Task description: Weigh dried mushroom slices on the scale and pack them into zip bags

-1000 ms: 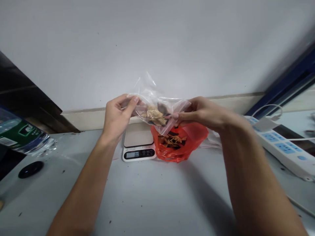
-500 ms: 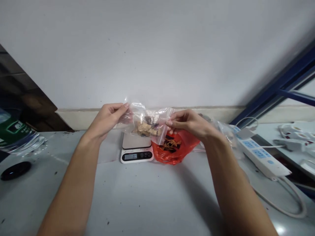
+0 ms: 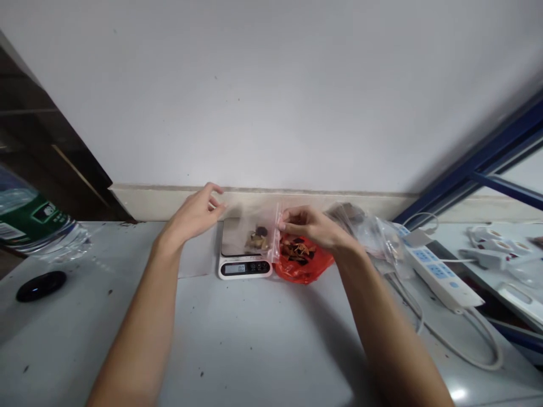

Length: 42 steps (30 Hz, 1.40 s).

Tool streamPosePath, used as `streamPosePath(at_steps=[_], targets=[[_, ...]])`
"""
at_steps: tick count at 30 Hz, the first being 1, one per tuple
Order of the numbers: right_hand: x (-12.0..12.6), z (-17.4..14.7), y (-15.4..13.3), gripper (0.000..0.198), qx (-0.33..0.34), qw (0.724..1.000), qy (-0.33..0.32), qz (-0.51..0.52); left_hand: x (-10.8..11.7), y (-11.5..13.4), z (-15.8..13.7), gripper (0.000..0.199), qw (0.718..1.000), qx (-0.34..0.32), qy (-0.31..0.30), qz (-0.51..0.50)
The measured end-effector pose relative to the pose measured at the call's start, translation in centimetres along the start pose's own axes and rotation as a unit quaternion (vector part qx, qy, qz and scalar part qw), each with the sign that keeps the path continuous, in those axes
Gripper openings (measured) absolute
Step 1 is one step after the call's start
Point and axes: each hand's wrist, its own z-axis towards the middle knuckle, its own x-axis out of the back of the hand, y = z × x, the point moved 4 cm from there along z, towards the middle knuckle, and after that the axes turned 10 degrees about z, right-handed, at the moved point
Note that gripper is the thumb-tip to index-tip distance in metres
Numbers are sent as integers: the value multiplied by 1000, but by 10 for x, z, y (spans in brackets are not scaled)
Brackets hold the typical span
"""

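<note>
Between its thumb and fingers, my right hand [image 3: 306, 226] pinches the zip edge of a clear zip bag [image 3: 257, 238]. Tan dried pieces and a dark round piece lie inside this bag, which hangs in front of the scale's plate. Whether it touches the plate I cannot tell. My left hand [image 3: 195, 213] is free at the upper left of the scale, fingers bent and apart. The white digital scale [image 3: 245, 269] shows what looks like 0.0. Beside it, under my right hand, a red plastic bag [image 3: 302, 273] lies open with brown dried strips in it.
More clear bags [image 3: 379, 233] lie right of the red bag, near a white power strip [image 3: 441, 275] with trailing cables. On the left are a large water bottle [image 3: 40, 217] and a black oval object [image 3: 41, 286]. A wall stands behind the table.
My left hand has let go of the clear bag and moved slightly away from it. The bag has swung lower, over the scale, still held by my right hand.
</note>
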Motion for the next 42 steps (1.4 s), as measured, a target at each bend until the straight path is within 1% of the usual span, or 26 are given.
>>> streamPosePath(at_steps=[1, 2, 3, 5, 6, 8, 15, 21, 24, 27, 29, 31, 33, 35, 36, 37, 38, 39, 40, 42], targets=[[-3, 1, 1, 41, -1, 1000, -3, 5, 0, 8, -2, 28, 999, -38, -19, 1], [-7, 2, 1, 40, -4, 1000, -7, 12, -2, 17, -5, 30, 995, -77, -57, -11], [-10, 3, 1, 39, -6, 1000, -9, 21, -6, 27, -9, 32, 986, -115, -119, -31], [-17, 5, 2, 36, -6, 999, -10, 42, -13, 43, -17, 32, 960, -151, -227, -68], [-20, 5, 1, 35, -3, 999, -11, 50, -16, 48, -19, 31, 951, -159, -255, -78], [-25, 7, 2, 35, 2, 998, -13, 64, -20, 54, -21, 30, 944, -161, -273, -88], [-31, 10, 5, 38, 33, 995, -8, 96, -19, 48, -19, 20, 946, -151, -261, -116], [-32, 11, 5, 39, 29, 994, -8, 102, -21, 51, -19, 17, 950, -138, -253, -120], [-30, 9, 3, 31, 23, 996, -13, 82, -26, 54, -18, 17, 961, -115, -226, -108], [-28, 9, 1, 17, 18, 999, -7, 50, -30, 56, -17, 15, 969, -98, -208, -90], [-27, 9, 1, 11, 12, 1000, 20, 16, -29, 55, -16, 14, 973, -96, -193, -82], [-25, 8, 1, 18, 1, 997, 64, -35, -23, 51, -13, 14, 981, -89, -152, -79], [-23, 6, -1, 24, 16, 986, 133, -103, -14, 44, -10, 14, 990, -73, -96, -76], [-22, 1, -9, 19, 82, 961, 211, -160, -7, 41, -9, 13, 995, -62, -46, -69], [-22, -2, -13, 14, 124, 946, 240, -180, -6, 41, -10, 13, 996, -64, -27, -65], [-24, -5, -17, 13, 159, 934, 251, -198, -6, 44, -12, 13, 995, -72, -13, -62], [-27, -6, -20, 16, 178, 928, 245, -216, -7, 49, -14, 13, 994, -88, -5, -60], [-31, -7, -22, 18, 175, 930, 223, -235, -9, 55, -18, 13, 992, -111, -2, -61], [-34, -6, -21, 19, 156, 935, 192, -254, -12, 62, -21, 13, 989, -138, -2, -61], [-37, -5, -18, 19, 92, 945, 131, -285, -17, 75, -26, 12, 979, -193, -8, -64]])
